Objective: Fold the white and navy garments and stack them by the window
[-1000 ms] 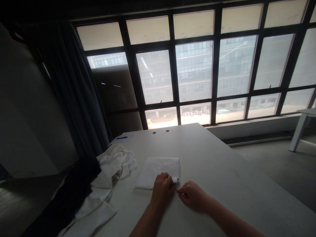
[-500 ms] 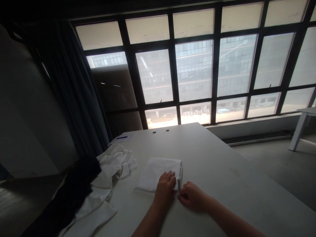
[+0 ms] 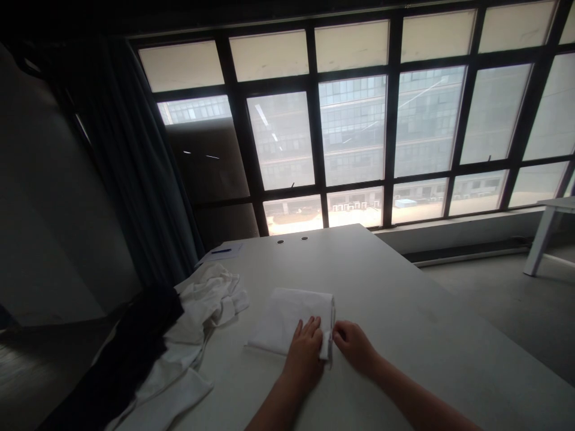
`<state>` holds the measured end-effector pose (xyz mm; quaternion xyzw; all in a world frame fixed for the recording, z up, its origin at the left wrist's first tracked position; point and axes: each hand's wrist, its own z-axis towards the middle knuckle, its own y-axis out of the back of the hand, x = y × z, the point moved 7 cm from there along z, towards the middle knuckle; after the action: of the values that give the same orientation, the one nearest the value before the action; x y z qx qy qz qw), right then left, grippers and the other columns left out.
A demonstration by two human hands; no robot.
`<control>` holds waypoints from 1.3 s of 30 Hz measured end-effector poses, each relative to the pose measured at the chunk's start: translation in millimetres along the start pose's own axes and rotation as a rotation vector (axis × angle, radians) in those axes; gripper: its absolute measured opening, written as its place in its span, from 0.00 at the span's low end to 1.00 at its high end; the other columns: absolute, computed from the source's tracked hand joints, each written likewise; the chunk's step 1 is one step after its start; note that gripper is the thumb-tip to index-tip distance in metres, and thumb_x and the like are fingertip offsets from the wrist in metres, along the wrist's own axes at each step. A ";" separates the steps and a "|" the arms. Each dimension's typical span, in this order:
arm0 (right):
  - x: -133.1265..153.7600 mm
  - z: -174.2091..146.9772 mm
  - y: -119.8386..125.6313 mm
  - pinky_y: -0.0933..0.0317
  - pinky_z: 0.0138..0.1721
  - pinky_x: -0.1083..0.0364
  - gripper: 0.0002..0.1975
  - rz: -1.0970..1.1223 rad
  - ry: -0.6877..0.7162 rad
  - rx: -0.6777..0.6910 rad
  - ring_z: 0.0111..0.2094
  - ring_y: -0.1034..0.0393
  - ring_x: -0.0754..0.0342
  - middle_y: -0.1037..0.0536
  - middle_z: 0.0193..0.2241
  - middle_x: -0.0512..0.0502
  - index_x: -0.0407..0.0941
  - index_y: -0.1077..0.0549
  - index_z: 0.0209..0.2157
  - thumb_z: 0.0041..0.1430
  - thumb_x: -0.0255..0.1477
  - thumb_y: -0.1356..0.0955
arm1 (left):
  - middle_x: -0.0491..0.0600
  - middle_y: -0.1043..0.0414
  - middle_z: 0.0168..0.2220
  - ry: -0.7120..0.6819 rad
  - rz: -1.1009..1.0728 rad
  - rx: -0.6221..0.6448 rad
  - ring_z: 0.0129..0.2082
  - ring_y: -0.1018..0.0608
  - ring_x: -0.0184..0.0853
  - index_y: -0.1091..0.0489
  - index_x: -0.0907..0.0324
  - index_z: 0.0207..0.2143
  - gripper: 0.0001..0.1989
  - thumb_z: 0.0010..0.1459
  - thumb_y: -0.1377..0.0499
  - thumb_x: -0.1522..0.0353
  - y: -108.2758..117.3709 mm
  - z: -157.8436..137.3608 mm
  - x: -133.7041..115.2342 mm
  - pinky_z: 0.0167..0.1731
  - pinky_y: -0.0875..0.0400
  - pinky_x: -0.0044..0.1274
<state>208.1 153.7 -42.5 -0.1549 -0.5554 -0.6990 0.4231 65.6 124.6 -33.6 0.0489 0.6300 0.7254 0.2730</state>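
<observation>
A folded white cloth (image 3: pixel 281 320) lies on the white table (image 3: pixel 377 281), its layers showing along the right side. My left hand (image 3: pixel 308 344) rests flat on its lower right part, fingers stretched out and slightly spread. At the cloth's right edge, my right hand (image 3: pixel 354 344) is closed, thumb and curled fingers pinching at the layered edge. The fingertips are partly hidden, so how much fabric sits between them is unclear. Left of the folded piece, a crumpled heap of white clothing (image 3: pixel 197 317) spreads along the table's left side.
Dark fabric (image 3: pixel 139 341) lies along the left table edge beside the white heap. Paper with a pen (image 3: pixel 221 251) is at the far left corner. Two round cable holes (image 3: pixel 304 238) sit near the far edge. Beyond are windows, a curtain (image 3: pixel 135 161) and another table (image 3: pixel 539 233) at right.
My right hand has moved up and forward along the cloth's right edge. The left hand has shifted slightly right and nearer to me, its fingers more spread. The cloth has moved a little to the right.
</observation>
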 end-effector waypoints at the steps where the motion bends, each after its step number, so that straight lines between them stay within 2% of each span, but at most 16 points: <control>1: -4.4 2.9 3.3 0.44 0.31 0.57 0.07 0.009 -0.031 -0.038 0.27 0.36 0.55 0.26 0.24 0.50 0.45 0.30 0.27 0.55 0.28 0.38 | 0.52 0.43 0.69 0.005 0.005 0.013 0.70 0.44 0.40 0.31 0.57 0.49 0.22 0.49 0.38 0.73 -0.3 -0.3 -0.6 0.70 0.58 0.38; 4: -17.4 10.7 8.0 0.40 0.33 0.57 0.07 0.079 -0.117 -0.099 0.29 0.30 0.54 0.22 0.30 0.48 0.46 0.30 0.37 0.57 0.28 0.38 | 0.52 0.44 0.70 -0.005 0.000 0.051 0.71 0.45 0.40 0.31 0.57 0.51 0.24 0.49 0.38 0.72 -0.4 -2.5 -4.8 0.70 0.59 0.38; 7: -28.2 16.9 8.3 0.37 0.35 0.56 0.08 0.136 -0.169 -0.114 0.31 0.26 0.52 0.20 0.32 0.45 0.46 0.31 0.40 0.57 0.30 0.36 | 0.53 0.45 0.70 -0.036 -0.007 0.065 0.71 0.46 0.41 0.31 0.57 0.53 0.24 0.51 0.37 0.70 -1.0 -7.2 -12.1 0.70 0.59 0.38; 11: -36.3 21.5 7.6 0.36 0.34 0.55 0.07 0.133 -0.198 -0.099 0.31 0.25 0.51 0.20 0.30 0.45 0.46 0.31 0.38 0.58 0.31 0.36 | 0.54 0.46 0.70 -0.059 0.016 0.079 0.71 0.47 0.42 0.32 0.57 0.53 0.24 0.51 0.37 0.68 -3.1 -12.4 -21.0 0.70 0.58 0.39; 15: -39.2 23.9 9.7 0.37 0.35 0.55 0.06 0.117 -0.214 -0.106 0.31 0.26 0.52 0.21 0.30 0.47 0.46 0.31 0.37 0.57 0.28 0.37 | 0.55 0.46 0.70 -0.055 0.024 0.093 0.71 0.47 0.43 0.31 0.58 0.52 0.23 0.52 0.38 0.67 -2.1 -13.2 -24.9 0.70 0.58 0.40; 20: -41.1 26.1 12.8 0.37 0.34 0.55 0.10 0.111 -0.232 -0.119 0.30 0.27 0.52 0.22 0.27 0.48 0.46 0.30 0.37 0.53 0.24 0.37 | 0.55 0.47 0.71 -0.062 0.030 0.115 0.72 0.48 0.43 0.32 0.57 0.53 0.24 0.52 0.38 0.67 -1.5 -13.1 -28.0 0.70 0.57 0.42; 27: -39.1 29.4 21.4 0.36 0.32 0.55 0.04 0.131 -0.204 -0.164 0.28 0.29 0.52 0.23 0.26 0.48 0.46 0.31 0.31 0.51 0.26 0.36 | 0.54 0.49 0.71 -0.083 0.030 0.148 0.72 0.49 0.45 0.32 0.58 0.55 0.25 0.54 0.39 0.64 0.0 -15.3 -36.5 0.70 0.60 0.43; 33: -36.6 31.6 29.7 0.35 0.35 0.54 0.06 0.142 -0.158 -0.223 0.31 0.28 0.50 0.22 0.29 0.46 0.46 0.30 0.33 0.56 0.32 0.37 | 0.51 0.52 0.72 -0.126 0.031 0.133 0.72 0.52 0.45 0.30 0.55 0.53 0.22 0.54 0.39 0.63 6.9 -17.4 -46.9 0.69 0.62 0.45; 39: -43.0 31.6 27.5 0.41 0.31 0.55 0.03 0.061 -0.174 -0.224 0.26 0.32 0.53 0.25 0.23 0.50 0.47 0.31 0.26 0.49 0.25 0.36 | 0.49 0.51 0.72 -0.169 0.003 0.145 0.72 0.52 0.46 0.29 0.53 0.49 0.18 0.54 0.40 0.66 6.2 -16.9 -51.2 0.69 0.63 0.47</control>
<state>246.6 199.7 -43.7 -0.2780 -0.5037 -0.7271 0.3745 99.8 85.8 -17.2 0.1306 0.6556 0.6715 0.3199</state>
